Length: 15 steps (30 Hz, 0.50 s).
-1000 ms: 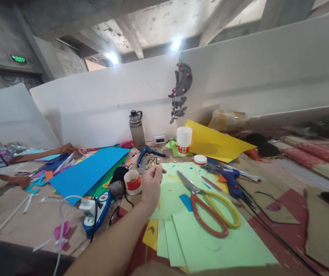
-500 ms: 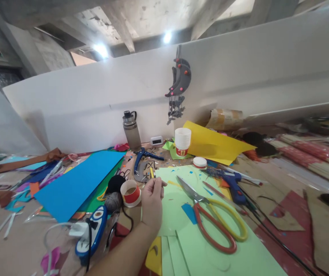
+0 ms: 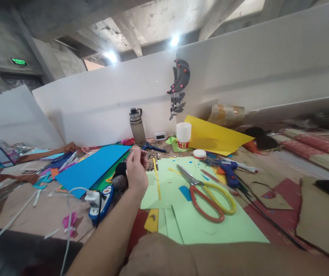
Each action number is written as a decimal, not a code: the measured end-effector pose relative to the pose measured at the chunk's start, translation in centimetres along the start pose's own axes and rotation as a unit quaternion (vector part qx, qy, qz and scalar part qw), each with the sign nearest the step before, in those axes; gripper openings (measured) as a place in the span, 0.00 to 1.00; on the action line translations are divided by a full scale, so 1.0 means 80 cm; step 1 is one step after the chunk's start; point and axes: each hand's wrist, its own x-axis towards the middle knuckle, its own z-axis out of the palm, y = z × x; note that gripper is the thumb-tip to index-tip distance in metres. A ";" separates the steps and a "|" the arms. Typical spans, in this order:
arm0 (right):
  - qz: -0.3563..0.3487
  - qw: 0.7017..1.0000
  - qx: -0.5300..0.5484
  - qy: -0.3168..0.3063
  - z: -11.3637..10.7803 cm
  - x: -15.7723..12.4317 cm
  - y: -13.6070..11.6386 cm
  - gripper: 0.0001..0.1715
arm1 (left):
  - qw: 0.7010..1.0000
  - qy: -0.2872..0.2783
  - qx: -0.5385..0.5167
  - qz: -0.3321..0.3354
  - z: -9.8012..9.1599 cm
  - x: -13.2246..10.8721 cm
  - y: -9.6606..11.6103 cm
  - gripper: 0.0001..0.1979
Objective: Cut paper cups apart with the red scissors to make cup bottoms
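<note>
Head view: left hand [image 3: 137, 168] is over the middle of the tabletop [image 3: 32, 216], back towards the camera, its fingers loosely curled; cannot tell whether anything is pinched. Right arm [image 3: 224, 258], apparently, blurs across the near edge; the state of its fingers cannot be told. Step in hand judged to be a reach or small pick; next move calls for a light, precise pinch and a wrist kept off the loose materials.

Just left of the left hand: grey yarn ball [image 3: 120, 183], fuzzy and round, with black ball [image 3: 121, 169] beyond, partly hidden. Farther left, blue sheet [image 3: 95, 165], flat, matte, straight-edged. To the right, yellow strip [image 3: 157, 182], thin and narrow, partly on smooth pale-green paper [image 3: 210, 234]. Scissors [image 3: 199, 183] lie on that paper, metal blades pointing far, looped handles red and yellow. Far side: ribbed stack of white cups [image 3: 183, 132], upright.
</note>
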 end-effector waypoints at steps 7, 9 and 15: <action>-0.085 0.978 -0.162 0.097 -0.055 0.009 -0.018 0.10 | 0.999 -0.039 0.031 -0.014 -0.003 0.003 -0.027 0.14; -0.014 0.962 -0.179 0.207 -0.097 0.000 -0.025 0.09 | 0.995 -0.053 0.087 -0.007 -0.003 0.005 -0.029 0.13; 0.317 0.821 -0.263 0.395 -0.185 -0.056 0.012 0.10 | 0.883 -0.226 0.411 0.016 -0.005 0.011 -0.021 0.10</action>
